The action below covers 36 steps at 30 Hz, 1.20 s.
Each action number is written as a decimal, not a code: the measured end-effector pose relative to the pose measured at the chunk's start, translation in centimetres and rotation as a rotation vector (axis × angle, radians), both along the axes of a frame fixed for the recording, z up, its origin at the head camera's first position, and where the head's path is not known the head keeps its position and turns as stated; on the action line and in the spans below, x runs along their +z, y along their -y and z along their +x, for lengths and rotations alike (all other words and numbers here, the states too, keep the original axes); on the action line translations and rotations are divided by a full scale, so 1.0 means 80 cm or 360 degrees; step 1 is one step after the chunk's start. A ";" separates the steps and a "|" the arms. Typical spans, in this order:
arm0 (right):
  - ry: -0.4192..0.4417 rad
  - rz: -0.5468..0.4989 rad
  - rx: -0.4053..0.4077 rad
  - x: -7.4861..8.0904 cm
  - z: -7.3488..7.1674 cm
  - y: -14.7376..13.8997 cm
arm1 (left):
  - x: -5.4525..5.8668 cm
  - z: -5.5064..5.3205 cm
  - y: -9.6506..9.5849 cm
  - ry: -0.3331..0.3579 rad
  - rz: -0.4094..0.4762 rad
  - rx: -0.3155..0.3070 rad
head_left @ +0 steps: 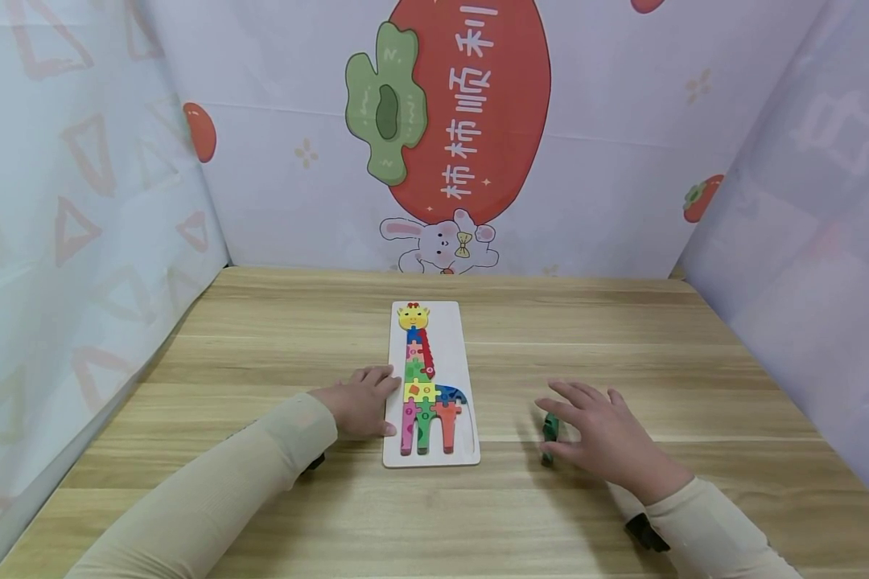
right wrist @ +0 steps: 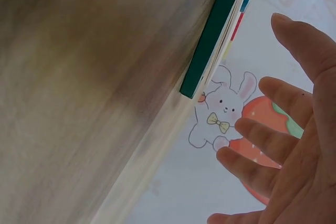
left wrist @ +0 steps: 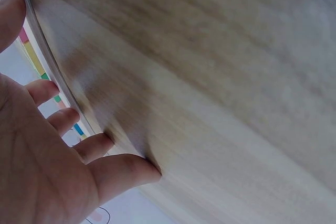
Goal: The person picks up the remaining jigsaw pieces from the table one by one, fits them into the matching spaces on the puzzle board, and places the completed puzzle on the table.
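Note:
A white puzzle board (head_left: 445, 330) lies on the table with a giraffe made of coloured, numbered pieces (head_left: 420, 392). At its left edge rests my left hand (head_left: 360, 402), fingers spread, with thumb and fingertips right at the rim. In the left wrist view the same hand (left wrist: 47, 156) lies along the board's side. My right hand (head_left: 597, 422) hovers with parted fingers over a dark green puzzle piece (head_left: 550, 434), partly hidden beneath it. The right wrist view has this green piece (right wrist: 209, 43) flat on the wood, apart from the fingers of the right hand (right wrist: 294, 145).
The wooden table (head_left: 297, 322) reaches to a white back cloth (head_left: 282, 201) printed with a persimmon and a rabbit. Patterned cloths hang at both sides, the left cloth (head_left: 58, 281) and the right cloth (head_left: 804, 265). An outlined slot shows at the giraffe's right rear.

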State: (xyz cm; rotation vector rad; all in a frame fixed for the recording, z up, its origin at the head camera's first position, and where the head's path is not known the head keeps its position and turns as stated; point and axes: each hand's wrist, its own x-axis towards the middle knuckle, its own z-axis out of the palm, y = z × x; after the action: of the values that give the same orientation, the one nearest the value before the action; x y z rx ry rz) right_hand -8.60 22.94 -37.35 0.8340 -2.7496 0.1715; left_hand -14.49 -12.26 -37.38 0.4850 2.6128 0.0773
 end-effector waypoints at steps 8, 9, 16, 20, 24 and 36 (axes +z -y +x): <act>0.0022 -0.0006 -0.0011 -0.005 -0.002 -0.001 | 0.002 0.003 -0.001 -0.0009 0.0013 0.0011; 0.0026 -0.0002 -0.0013 -0.005 -0.002 -0.001 | 0.002 0.003 -0.001 -0.0010 0.0015 0.0011; 0.0056 0.0020 -0.0021 -0.006 -0.001 -0.003 | 0.003 0.003 -0.002 -0.0009 0.0029 0.0005; 0.0086 0.0032 -0.0035 -0.005 -0.001 -0.003 | 0.003 0.002 -0.002 -0.0010 0.0027 0.0004; 0.0116 0.0053 -0.0053 -0.003 0.000 -0.003 | 0.002 0.002 -0.001 -0.0018 0.0007 -0.0007; 0.0153 0.0081 -0.0069 0.000 0.001 -0.003 | -0.001 -0.002 0.001 -0.0015 -0.0012 -0.0015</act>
State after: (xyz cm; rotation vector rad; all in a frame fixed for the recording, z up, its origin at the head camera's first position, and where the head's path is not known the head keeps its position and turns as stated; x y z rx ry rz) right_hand -8.49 23.15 -37.32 0.7983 -2.8706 0.1369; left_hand -14.62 -12.31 -37.49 0.4965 2.6191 0.0624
